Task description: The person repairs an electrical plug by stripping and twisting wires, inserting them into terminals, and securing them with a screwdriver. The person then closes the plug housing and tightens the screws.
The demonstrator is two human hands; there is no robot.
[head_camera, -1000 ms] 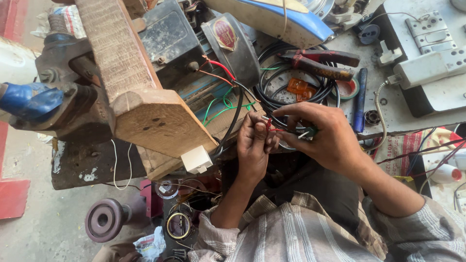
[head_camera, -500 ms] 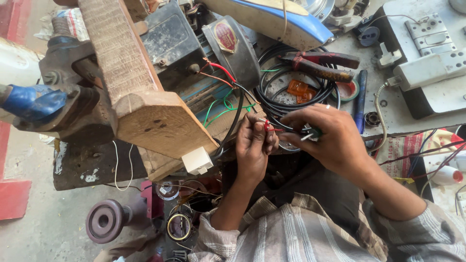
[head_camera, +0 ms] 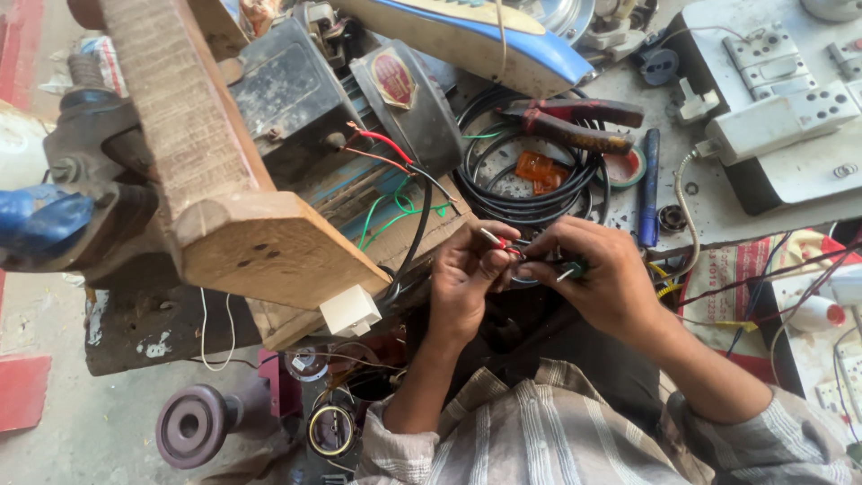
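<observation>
- The red wire end was between the 2 hands, just in front of the person's chest and near the coil of black cable.
- The left hand pinched this red wire with thumb and forefinger pressed together; the other fingers were curled in.
- The right hand held a small tool with a green handle, the fingers closed around it, and its tip touched the wire end.
- Compared with 1 second before, the 2 hands had moved a little closer together and the wire sat more clearly between the fingertips; to my judgement the work on the wire end was in progress, not finished.
- Behind the hands stood a dark electric motor with red, green and black wires coming out.
- A wooden block lay beside the motor on the left.
- Red pliers lay on the cable coil, and a blue pen-shaped tool just beside it.
- A white socket board was further right on the bench.
</observation>
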